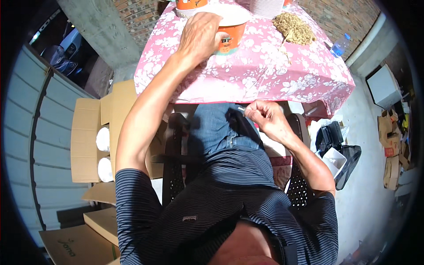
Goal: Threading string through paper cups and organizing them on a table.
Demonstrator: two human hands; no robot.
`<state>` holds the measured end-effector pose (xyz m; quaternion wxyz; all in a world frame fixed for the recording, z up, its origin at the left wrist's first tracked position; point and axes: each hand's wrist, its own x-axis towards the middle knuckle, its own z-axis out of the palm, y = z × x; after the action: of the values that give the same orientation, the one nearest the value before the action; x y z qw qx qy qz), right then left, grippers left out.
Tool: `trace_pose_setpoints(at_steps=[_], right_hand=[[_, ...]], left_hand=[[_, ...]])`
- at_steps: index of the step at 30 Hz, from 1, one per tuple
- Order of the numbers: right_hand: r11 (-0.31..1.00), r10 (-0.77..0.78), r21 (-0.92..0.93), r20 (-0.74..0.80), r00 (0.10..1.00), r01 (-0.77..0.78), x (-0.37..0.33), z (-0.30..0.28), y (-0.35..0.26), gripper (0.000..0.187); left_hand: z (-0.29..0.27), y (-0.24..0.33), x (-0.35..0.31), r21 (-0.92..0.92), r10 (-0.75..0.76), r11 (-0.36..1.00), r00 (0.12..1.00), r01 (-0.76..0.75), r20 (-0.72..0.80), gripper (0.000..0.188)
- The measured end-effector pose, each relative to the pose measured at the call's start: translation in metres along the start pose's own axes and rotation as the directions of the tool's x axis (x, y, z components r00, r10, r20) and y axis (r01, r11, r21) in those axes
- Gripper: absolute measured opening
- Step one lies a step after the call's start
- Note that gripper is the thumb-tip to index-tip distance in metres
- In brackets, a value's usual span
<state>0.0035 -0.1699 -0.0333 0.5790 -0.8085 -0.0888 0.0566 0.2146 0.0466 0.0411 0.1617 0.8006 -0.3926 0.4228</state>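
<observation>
Head view: left hand at 12 o'clock, gripping orange tub, thumb on its front, fingers by the pale top; exact fingertip contact hidden. Tub sits on pink floral tablecloth, near the table's far side. Right hand, just above center toward 2 o'clock, over the lap, fingers closed in a pinch on small thin pale piece; too small to identify. Second orange tub just before 12, partly cut off. White stack between 12 and 1. Tangled straw-colored twine at 1. Clear bottle at 2, tilted. Open cardboard box at 9, white round items at its side.
</observation>
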Motion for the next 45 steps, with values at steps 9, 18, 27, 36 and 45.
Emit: trace_pose_setpoints(at_steps=[9, 18, 27, 36, 45], right_hand=[[0.948, -0.272, 0.074, -0.327, 0.905, 0.311, -0.013, -0.03, -0.012, 0.011], [0.858, -0.436, 0.223, -0.157, 0.886, 0.462, -0.005, -0.042, -0.045, 0.014], [0.963, -0.247, 0.14, 0.107, 0.963, 0.231, 0.005, -0.008, -0.011, 0.013], [0.93, -0.356, -0.077, 0.046, 0.933, 0.359, 0.003, 0.02, -0.019, 0.007], [0.908, -0.325, -0.283, -0.014, 0.946, 0.308, -0.041, 0.024, -0.035, 0.004]], left_hand=[[-0.056, 0.041, -0.036, -0.232, 0.144, 0.966, 0.983, -0.115, 0.114, 0.018], [-0.113, 0.036, -0.123, -0.818, 0.097, 0.411, 0.872, 0.403, 0.479, 0.011], [-0.094, 0.046, -0.194, -0.614, -0.012, 0.109, 0.619, 0.781, 0.785, 0.047], [-0.093, 0.122, -0.145, -0.626, -0.259, 0.323, 0.702, 0.71, 0.663, 0.031], [-0.107, 0.137, -0.154, -0.523, -0.34, 0.281, 0.593, 0.804, 0.73, 0.03]])
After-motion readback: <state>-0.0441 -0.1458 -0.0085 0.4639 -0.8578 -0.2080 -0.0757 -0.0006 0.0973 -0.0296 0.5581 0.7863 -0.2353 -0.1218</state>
